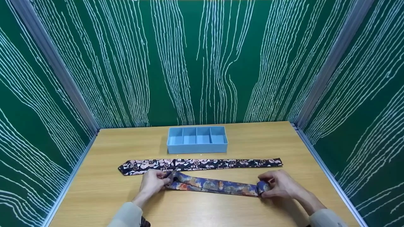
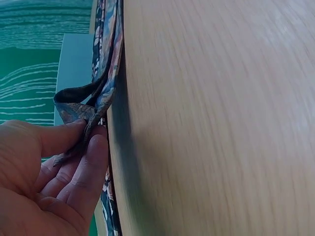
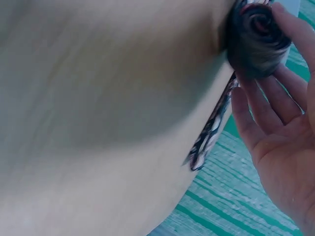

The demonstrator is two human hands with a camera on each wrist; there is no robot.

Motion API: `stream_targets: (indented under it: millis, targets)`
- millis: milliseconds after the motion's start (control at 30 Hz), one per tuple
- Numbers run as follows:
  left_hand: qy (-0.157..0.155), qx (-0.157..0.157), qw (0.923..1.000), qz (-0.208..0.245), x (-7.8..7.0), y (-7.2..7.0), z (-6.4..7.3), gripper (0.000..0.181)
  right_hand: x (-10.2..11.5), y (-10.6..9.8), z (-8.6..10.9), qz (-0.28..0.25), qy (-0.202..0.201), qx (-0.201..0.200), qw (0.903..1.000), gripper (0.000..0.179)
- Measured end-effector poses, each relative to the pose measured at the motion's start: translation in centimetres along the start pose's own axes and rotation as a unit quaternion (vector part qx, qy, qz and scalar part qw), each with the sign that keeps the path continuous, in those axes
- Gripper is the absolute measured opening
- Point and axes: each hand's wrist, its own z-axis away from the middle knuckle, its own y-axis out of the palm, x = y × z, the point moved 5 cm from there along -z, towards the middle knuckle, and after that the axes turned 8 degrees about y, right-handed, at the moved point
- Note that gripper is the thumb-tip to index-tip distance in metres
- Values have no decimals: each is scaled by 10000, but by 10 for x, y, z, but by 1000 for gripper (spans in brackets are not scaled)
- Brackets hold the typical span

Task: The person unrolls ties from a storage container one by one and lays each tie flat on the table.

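A blue necktie [image 1: 235, 188] with an orange and tan floral print stretches between both hands, partly doubled over itself. Its left end is pinched between thumb and fingers of my left hand [image 1: 152, 183]; in the left wrist view a loop of the tie [image 2: 74, 105] stands up beside the fingertips. At the other end, my right hand [image 1: 282, 185] holds the rolled part of the tie [image 3: 258, 42], whose spiral shows in the right wrist view. Just behind lies a black necktie [image 1: 202, 164] with pink and white flowers, laid out flat lengthwise.
A light blue box [image 1: 197, 148] with several compartments in a row stands behind the ties on the wooden table [image 1: 104, 195]. Green panels [image 1: 211, 63] with white wavy lines enclose the table at the back and sides, joined by grey metal posts [image 1: 328, 66].
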Motion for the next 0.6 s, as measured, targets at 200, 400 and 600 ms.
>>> stream_targets:
  millis: [200, 400, 600]
  targets:
    - [-170, -47, 9998, -14, 4, -10, 0, 17, 8, 2, -4, -39, -174, 164, 9997, 51]
    - [-257, -179, 9995, -97, 15, -26, -1, 19, 4, 4, -4, -43, 22, 213, 9998, 48]
    - [-395, -224, 9987, -216, 22, -39, 0, 21, -1, 5, -3, 7, 386, 140, 9992, 52]
